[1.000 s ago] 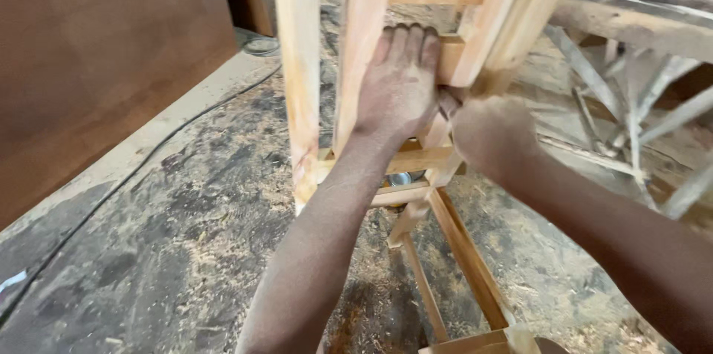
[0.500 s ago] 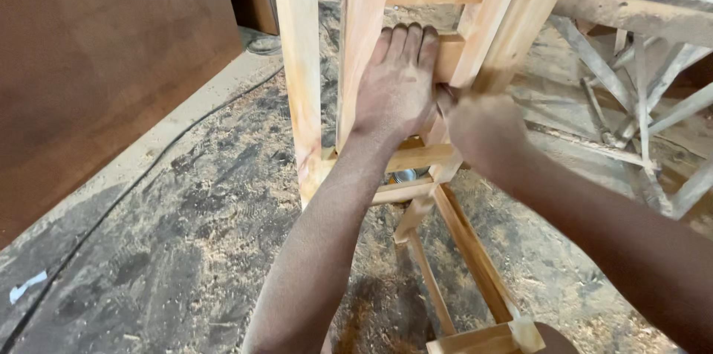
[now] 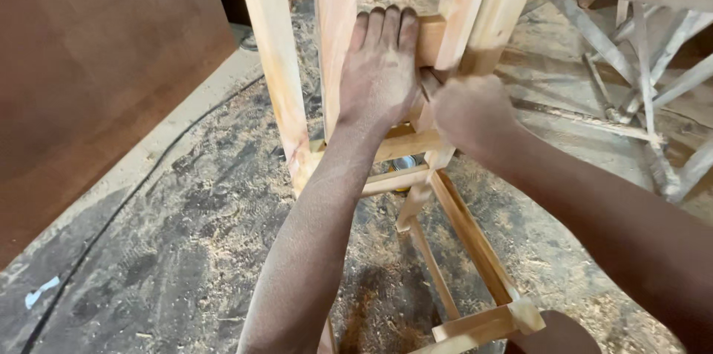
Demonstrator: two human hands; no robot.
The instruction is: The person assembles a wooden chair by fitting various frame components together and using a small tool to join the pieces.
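Head view, near to far. Sawdust-covered floor [image 3: 186, 250] is being shown beneath pale wooden frame [image 3: 278, 64], standing at centre with lower rails [image 3: 460, 228] running toward viewer. Left hand [image 3: 380, 72] is being pressed open and flat, fingers extended, against upright and cross rail [image 3: 431, 38] of frame. Right hand [image 3: 471, 112] is being held closed just beside it, touching frame; contents cannot be told. Brown board [image 3: 96, 64] is being seen at left, stacked grey timber [image 3: 631, 34] farther right.

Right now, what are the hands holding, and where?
The left hand lies flat on the wooden frame, on an upright post. The right hand is closed beside it; what it grips cannot be told.
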